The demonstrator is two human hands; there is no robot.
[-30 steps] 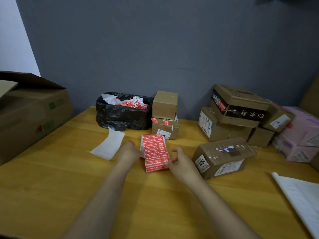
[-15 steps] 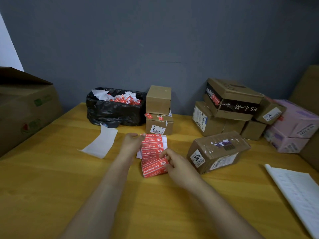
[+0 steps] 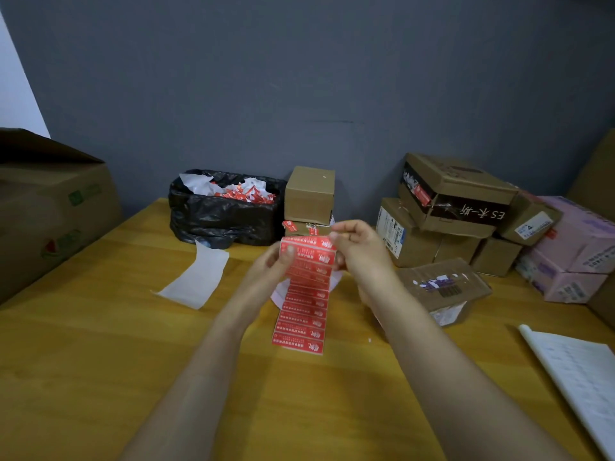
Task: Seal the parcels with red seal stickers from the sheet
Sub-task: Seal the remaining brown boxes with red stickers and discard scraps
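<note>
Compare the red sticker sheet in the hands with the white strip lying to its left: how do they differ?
The sticker sheet is covered in rows of red stickers; the white strip is bare. The sticker sheet is held up by its top end, pinched by the left hand and right hand; the white strip lies untouched on the table, its far end by the black bag. Both are long, narrow paper strips.

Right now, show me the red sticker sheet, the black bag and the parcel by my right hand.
red sticker sheet (image 3: 303,304): head view, middle of the red strip.
black bag (image 3: 219,224): head view, its front wall.
parcel (image 3: 442,287): head view, its taped top face.
</note>
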